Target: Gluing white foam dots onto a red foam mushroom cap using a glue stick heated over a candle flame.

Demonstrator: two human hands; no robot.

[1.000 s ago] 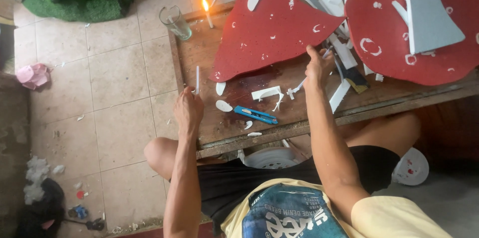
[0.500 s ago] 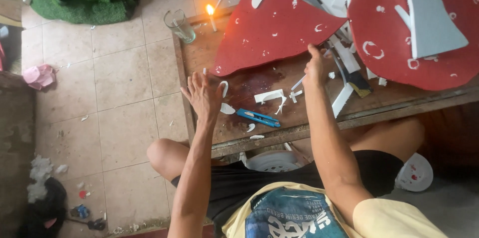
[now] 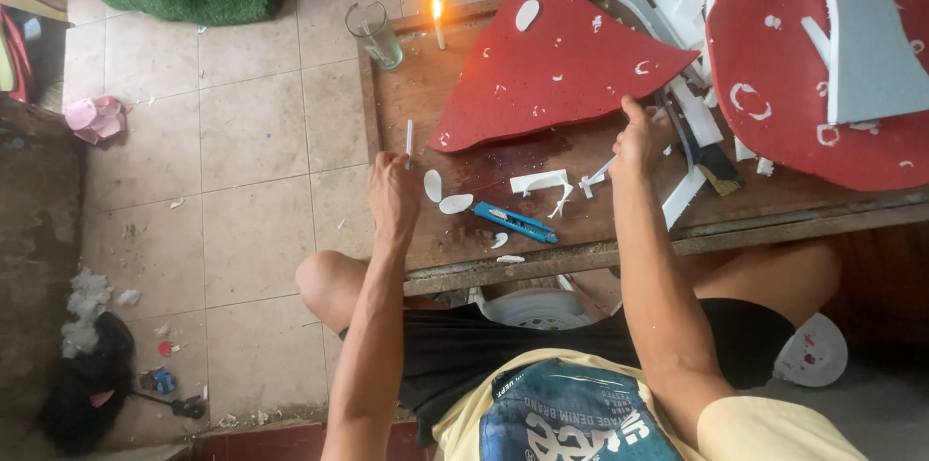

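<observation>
Pulled back from its open spread, left hand (image 3: pixel 392 192) now grips a thin white stick (image 3: pixel 409 143) upright near the counter (image 3: pixel 406 103) edge. White ovals (image 3: pixel 443 194) lie just beside; right hand (image 3: pixel 639 137) pinches the red foam shape (image 3: pixel 556 69).

Bare wood between blue cutter (image 3: pixel 516 222) and candle (image 3: pixel 438 23).

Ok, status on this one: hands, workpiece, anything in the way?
Left hand pinching white stick. Right hand pressing red foam piece. Blue cutter and white scraps lie between them.
</observation>
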